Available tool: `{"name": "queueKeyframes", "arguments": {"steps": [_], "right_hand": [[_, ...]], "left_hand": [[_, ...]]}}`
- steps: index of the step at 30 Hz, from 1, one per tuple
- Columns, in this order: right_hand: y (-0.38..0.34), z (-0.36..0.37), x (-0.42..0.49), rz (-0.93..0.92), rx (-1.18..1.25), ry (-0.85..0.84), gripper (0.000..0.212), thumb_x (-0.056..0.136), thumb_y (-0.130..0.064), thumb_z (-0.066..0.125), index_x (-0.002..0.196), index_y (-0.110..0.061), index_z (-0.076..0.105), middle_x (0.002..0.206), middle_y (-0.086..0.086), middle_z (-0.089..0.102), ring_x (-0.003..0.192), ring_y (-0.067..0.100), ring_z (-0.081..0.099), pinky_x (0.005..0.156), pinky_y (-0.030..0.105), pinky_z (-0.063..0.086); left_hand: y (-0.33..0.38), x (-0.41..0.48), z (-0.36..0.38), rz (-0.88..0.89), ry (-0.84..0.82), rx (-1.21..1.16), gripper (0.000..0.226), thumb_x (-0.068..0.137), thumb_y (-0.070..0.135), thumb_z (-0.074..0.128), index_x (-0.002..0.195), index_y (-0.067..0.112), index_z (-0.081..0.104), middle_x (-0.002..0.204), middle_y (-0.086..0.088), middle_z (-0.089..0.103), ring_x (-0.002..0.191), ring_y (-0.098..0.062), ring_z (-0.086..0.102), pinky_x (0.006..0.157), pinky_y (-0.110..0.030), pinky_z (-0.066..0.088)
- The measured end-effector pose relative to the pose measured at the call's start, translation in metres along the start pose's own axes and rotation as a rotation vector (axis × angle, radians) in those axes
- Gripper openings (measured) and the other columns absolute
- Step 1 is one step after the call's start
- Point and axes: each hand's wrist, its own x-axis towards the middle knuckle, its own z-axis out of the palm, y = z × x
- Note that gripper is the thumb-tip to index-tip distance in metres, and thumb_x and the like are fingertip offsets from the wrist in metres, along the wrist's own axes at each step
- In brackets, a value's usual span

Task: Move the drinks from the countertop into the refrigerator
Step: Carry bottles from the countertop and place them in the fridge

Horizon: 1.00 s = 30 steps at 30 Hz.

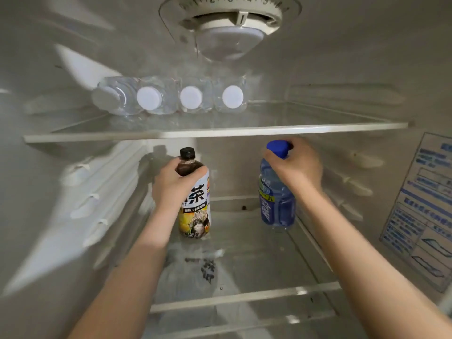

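I look into an open refrigerator. A dark tea bottle (195, 204) with a black cap and a printed label stands upright on the lower glass shelf (247, 297). My left hand (172, 185) grips it round the shoulder. To the right a blue drink bottle (276, 201) with a blue cap stands upright on the same shelf. My right hand (297, 166) holds it at the neck, just below the cap. Both hands are deep inside the compartment, under the upper shelf.
The upper glass shelf (220, 132) carries several clear water bottles (171, 97) lying with white caps toward me. A thermostat dial and lamp (230, 28) sit on the ceiling. A printed sticker (423, 204) is on the right wall. A plastic bag (195, 272) shows beneath the lower shelf.
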Motion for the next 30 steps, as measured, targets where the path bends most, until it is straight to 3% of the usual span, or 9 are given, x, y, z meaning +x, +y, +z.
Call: {"name": "queueKeyframes", "arguments": {"steps": [3, 6, 8, 12, 15, 17, 20, 23, 30], "right_hand": [[0.004, 0.013, 0.008, 0.022, 0.071, 0.04, 0.033, 0.079, -0.043, 0.06, 0.097, -0.016, 0.058, 0.093, -0.001, 0.062, 0.091, 0.027, 0.059, 0.068, 0.028, 0.037], [0.01, 0.019, 0.008, 0.075, 0.211, 0.019, 0.029, 0.081, -0.033, 0.062, 0.102, -0.016, 0.051, 0.096, 0.0, 0.061, 0.089, 0.026, 0.059, 0.068, 0.025, 0.036], [0.017, 0.017, 0.006, 0.116, 0.257, -0.03, 0.029, 0.075, -0.025, 0.064, 0.099, -0.019, 0.048, 0.096, 0.001, 0.063, 0.087, 0.024, 0.061, 0.071, 0.029, 0.044], [0.031, 0.013, -0.011, 0.005, 0.142, -0.073, 0.047, 0.07, -0.013, 0.066, 0.114, -0.012, 0.05, 0.11, 0.004, 0.061, 0.1, 0.026, 0.058, 0.078, 0.031, 0.047], [0.036, 0.019, -0.025, -0.086, -0.015, -0.028, 0.073, 0.071, -0.013, 0.068, 0.136, -0.006, 0.036, 0.131, 0.012, 0.048, 0.112, 0.029, 0.051, 0.077, 0.027, 0.041], [0.041, 0.022, -0.034, -0.029, -0.067, -0.03, 0.082, 0.073, -0.019, 0.069, 0.143, -0.009, 0.026, 0.136, 0.011, 0.044, 0.113, 0.029, 0.051, 0.075, 0.028, 0.041], [0.054, 0.028, -0.054, 0.193, -0.046, -0.079, 0.08, 0.075, -0.029, 0.067, 0.14, -0.014, 0.023, 0.129, 0.007, 0.053, 0.104, 0.033, 0.059, 0.071, 0.031, 0.041], [0.066, 0.037, -0.075, 0.192, -0.089, -0.082, 0.091, 0.076, -0.024, 0.069, 0.148, -0.015, 0.014, 0.139, 0.008, 0.044, 0.111, 0.034, 0.056, 0.08, 0.038, 0.046], [0.066, 0.052, -0.073, 0.192, -0.088, 0.046, 0.083, 0.051, -0.046, 0.086, 0.116, -0.011, 0.048, 0.11, 0.008, 0.051, 0.101, 0.029, 0.055, 0.073, 0.036, 0.047]], "left_hand": [[-0.003, 0.003, 0.008, 0.037, 0.028, 0.07, 0.044, 0.066, 0.063, 0.067, 0.098, 0.034, 0.06, 0.089, 0.012, 0.065, 0.088, -0.017, 0.061, 0.072, -0.03, 0.045], [-0.01, 0.002, 0.013, 0.05, 0.073, 0.034, 0.045, 0.071, 0.062, 0.065, 0.104, 0.034, 0.058, 0.099, 0.011, 0.067, 0.094, -0.016, 0.064, 0.082, -0.037, 0.052], [-0.018, -0.002, 0.016, 0.064, 0.088, -0.063, 0.062, 0.065, 0.057, 0.072, 0.116, 0.028, 0.052, 0.11, 0.007, 0.064, 0.102, -0.015, 0.061, 0.091, -0.041, 0.05], [-0.05, -0.026, 0.027, 0.125, -0.01, -0.182, 0.112, 0.057, 0.015, 0.087, 0.143, 0.013, 0.017, 0.135, -0.001, 0.042, 0.126, -0.016, 0.043, 0.106, -0.032, 0.035], [-0.069, -0.037, 0.04, 0.087, 0.032, -0.141, 0.104, 0.058, -0.001, 0.081, 0.14, 0.005, 0.018, 0.133, -0.006, 0.039, 0.126, -0.023, 0.041, 0.1, -0.027, 0.033], [-0.074, -0.038, 0.044, 0.087, 0.03, -0.168, 0.105, 0.062, -0.004, 0.079, 0.143, 0.0, 0.014, 0.139, -0.013, 0.038, 0.129, -0.026, 0.039, 0.107, -0.032, 0.031], [-0.082, -0.036, 0.041, 0.128, -0.008, -0.168, 0.11, 0.066, -0.003, 0.079, 0.146, 0.001, 0.003, 0.143, -0.007, 0.036, 0.127, -0.017, 0.039, 0.107, -0.031, 0.031], [-0.089, -0.033, 0.04, 0.135, 0.013, -0.137, 0.108, 0.07, 0.002, 0.079, 0.147, 0.004, 0.004, 0.135, 0.002, 0.039, 0.12, -0.009, 0.04, 0.098, -0.022, 0.03], [-0.101, -0.004, 0.031, 0.118, 0.074, -0.115, 0.101, 0.069, 0.001, 0.078, 0.146, 0.004, 0.014, 0.14, -0.018, 0.041, 0.127, -0.033, 0.045, 0.105, -0.05, 0.038]]}}
